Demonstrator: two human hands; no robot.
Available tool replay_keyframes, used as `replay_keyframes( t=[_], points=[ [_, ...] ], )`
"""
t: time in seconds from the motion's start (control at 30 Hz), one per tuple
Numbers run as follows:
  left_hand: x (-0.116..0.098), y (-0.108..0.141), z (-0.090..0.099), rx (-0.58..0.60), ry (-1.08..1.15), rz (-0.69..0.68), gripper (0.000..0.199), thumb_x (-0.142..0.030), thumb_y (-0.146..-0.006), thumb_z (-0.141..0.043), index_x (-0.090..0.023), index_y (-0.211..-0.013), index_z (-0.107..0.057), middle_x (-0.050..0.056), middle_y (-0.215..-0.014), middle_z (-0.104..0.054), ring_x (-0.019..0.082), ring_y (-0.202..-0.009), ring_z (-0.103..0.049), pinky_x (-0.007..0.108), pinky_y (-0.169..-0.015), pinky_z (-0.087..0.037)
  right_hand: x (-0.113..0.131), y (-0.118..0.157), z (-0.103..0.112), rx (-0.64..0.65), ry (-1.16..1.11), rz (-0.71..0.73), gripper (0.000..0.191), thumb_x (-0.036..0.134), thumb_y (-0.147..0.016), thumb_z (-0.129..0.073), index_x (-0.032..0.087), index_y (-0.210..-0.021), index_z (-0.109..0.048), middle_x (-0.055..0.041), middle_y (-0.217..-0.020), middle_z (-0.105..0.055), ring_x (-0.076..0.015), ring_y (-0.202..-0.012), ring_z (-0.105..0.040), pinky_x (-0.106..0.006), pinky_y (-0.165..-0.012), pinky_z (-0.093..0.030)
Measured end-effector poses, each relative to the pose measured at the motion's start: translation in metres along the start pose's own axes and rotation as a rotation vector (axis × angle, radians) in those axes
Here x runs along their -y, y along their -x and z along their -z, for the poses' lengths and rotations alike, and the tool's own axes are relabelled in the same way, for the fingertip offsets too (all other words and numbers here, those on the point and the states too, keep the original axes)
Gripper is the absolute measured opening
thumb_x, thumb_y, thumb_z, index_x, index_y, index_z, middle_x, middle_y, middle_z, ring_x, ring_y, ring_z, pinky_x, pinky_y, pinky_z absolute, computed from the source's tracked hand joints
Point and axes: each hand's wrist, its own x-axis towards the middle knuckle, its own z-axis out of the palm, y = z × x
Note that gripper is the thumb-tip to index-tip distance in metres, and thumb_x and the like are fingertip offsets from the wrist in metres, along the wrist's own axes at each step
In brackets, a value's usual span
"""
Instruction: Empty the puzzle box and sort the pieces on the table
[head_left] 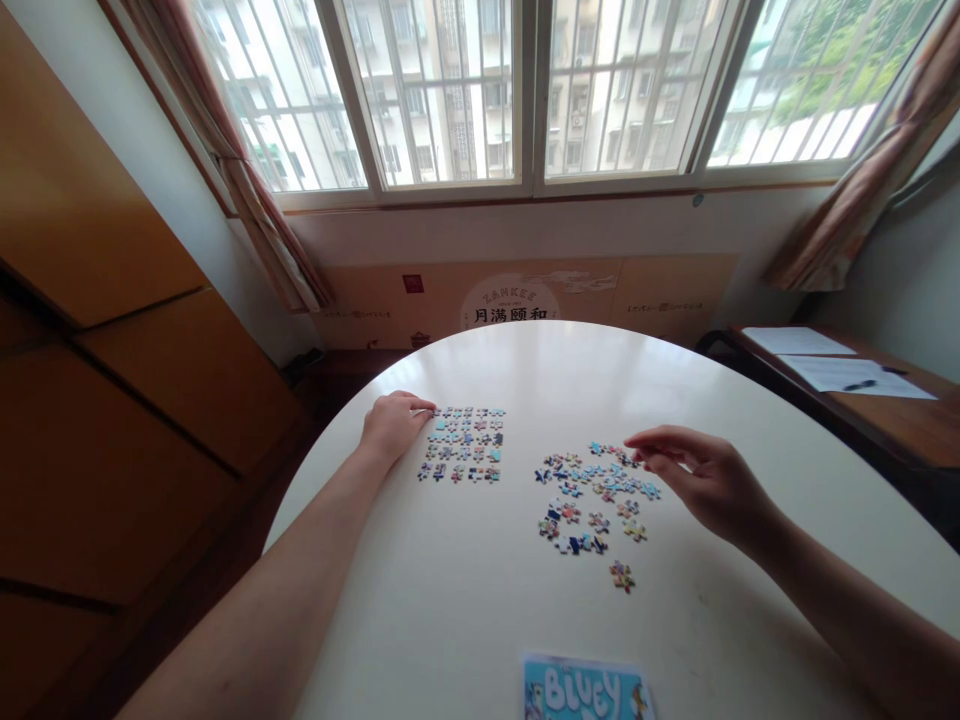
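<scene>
At the upper left corner of a grid of small jigsaw puzzle pieces (466, 439), my left hand (394, 425) rests with its fingers together, the fingertips on a puzzle piece (437, 412) at the end of the top row. The grid lies in several rows on the white table. My right hand (694, 470) is at the far right side of a loose heap of puzzle pieces (592, 475), thumb and forefinger brought close in a pinch. What sits between those fingertips is too small to make out. One single piece (622, 576) lies apart, nearer to me.
The round white table (442, 600) carries a blue "Bluey" box or card (589, 688) at its near edge. A printed cardboard panel (660, 295) stands under the barred window. To the right, a brown desk (877, 410) holds white papers (855, 376). Wooden cabinets (135, 400) are at left.
</scene>
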Motion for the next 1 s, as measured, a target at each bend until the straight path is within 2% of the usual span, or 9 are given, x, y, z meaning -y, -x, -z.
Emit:
replay_keyframes(
  t=[0.27,0.37,0.47,0.5,0.57,0.6,0.7,0.83,1.0],
  points=[
    [-0.001,-0.002,0.002,-0.057,0.057,0.000,0.024,-0.033,-0.083,-0.065,-0.026,-0.101,-0.079,0.005,-0.112,-0.072,0.027,-0.104,-0.065,0.038,-0.099,-0.049,0.004,-0.001,0.001,-0.002,0.008,0.003,0.023,0.032,-0.086,-0.060,0.017,-0.095,-0.075,-0.0070,-0.089,-0.073,-0.0158,-0.081,-0.070,-0.029,-0.075,-0.059],
    [-0.011,0.001,0.011,-0.176,0.082,-0.088,0.023,-0.030,-0.084,-0.064,-0.022,-0.100,-0.079,0.008,-0.111,-0.072,0.028,-0.105,-0.065,0.041,-0.100,-0.049,0.005,-0.003,0.003,-0.004,0.020,0.014,0.023,0.030,-0.086,-0.058,0.016,-0.096,-0.075,-0.0069,-0.088,-0.073,-0.0154,-0.081,-0.070,-0.028,-0.075,-0.059],
    [-0.039,0.013,0.025,-0.233,0.157,-0.262,0.022,-0.032,-0.089,-0.060,-0.021,-0.094,-0.079,0.007,-0.103,-0.073,0.026,-0.099,-0.066,0.040,-0.094,-0.051,0.005,-0.004,0.005,0.021,0.052,0.015,0.024,0.030,-0.087,-0.058,0.016,-0.097,-0.074,-0.0069,-0.091,-0.072,-0.0151,-0.083,-0.069,-0.028,-0.075,-0.059],
    [-0.052,0.019,0.030,-0.193,0.191,-0.345,0.023,-0.034,-0.091,-0.059,-0.022,-0.092,-0.079,0.006,-0.100,-0.073,0.025,-0.095,-0.066,0.039,-0.090,-0.052,0.005,-0.004,0.006,0.035,0.066,0.014,0.024,0.030,-0.088,-0.058,0.016,-0.098,-0.074,-0.0070,-0.092,-0.072,-0.0152,-0.084,-0.069,-0.028,-0.075,-0.058],
    [-0.078,0.034,0.038,-0.022,0.274,-0.512,0.024,-0.036,-0.093,-0.059,-0.023,-0.092,-0.079,0.005,-0.095,-0.074,0.020,-0.081,-0.067,0.033,-0.078,-0.054,0.005,-0.004,0.007,0.071,0.090,0.015,0.025,0.032,-0.089,-0.057,0.016,-0.098,-0.074,-0.0073,-0.094,-0.072,-0.0153,-0.084,-0.068,-0.028,-0.073,-0.057],
    [-0.091,0.041,0.041,0.075,0.300,-0.593,0.023,-0.034,-0.093,-0.059,-0.023,-0.092,-0.079,0.004,-0.094,-0.074,0.018,-0.078,-0.067,0.031,-0.074,-0.054,0.006,-0.004,0.007,0.091,0.102,0.019,0.025,0.032,-0.090,-0.057,0.017,-0.098,-0.074,-0.0075,-0.094,-0.072,-0.0152,-0.084,-0.068,-0.028,-0.071,-0.057],
    [-0.121,0.060,0.043,0.259,0.293,-0.773,0.014,-0.028,-0.090,-0.065,-0.026,-0.090,-0.078,0.002,-0.091,-0.074,0.017,-0.078,-0.068,0.029,-0.071,-0.052,0.006,-0.004,0.007,0.145,0.133,0.039,0.024,0.031,-0.090,-0.055,0.018,-0.099,-0.075,-0.0066,-0.094,-0.072,-0.0141,-0.080,-0.066,-0.026,-0.065,-0.053],
    [-0.138,0.072,0.039,0.376,0.264,-0.852,0.009,-0.027,-0.083,-0.075,-0.027,-0.092,-0.078,0.001,-0.093,-0.074,0.017,-0.079,-0.069,0.028,-0.071,-0.051,0.007,-0.004,0.007,0.157,0.161,0.044,0.023,0.029,-0.090,-0.055,0.020,-0.099,-0.075,-0.0049,-0.092,-0.072,-0.0128,-0.078,-0.065,-0.024,-0.062,-0.050],
    [-0.141,0.074,0.032,0.403,0.281,-0.873,0.007,-0.029,-0.081,-0.078,-0.027,-0.087,-0.078,0.000,-0.088,-0.073,0.016,-0.077,-0.068,0.028,-0.071,-0.048,0.010,-0.005,0.008,0.129,0.205,0.056,0.023,0.027,-0.090,-0.055,0.020,-0.099,-0.075,-0.0044,-0.094,-0.072,-0.0138,-0.084,-0.066,-0.025,-0.067,-0.051]
  ],
)
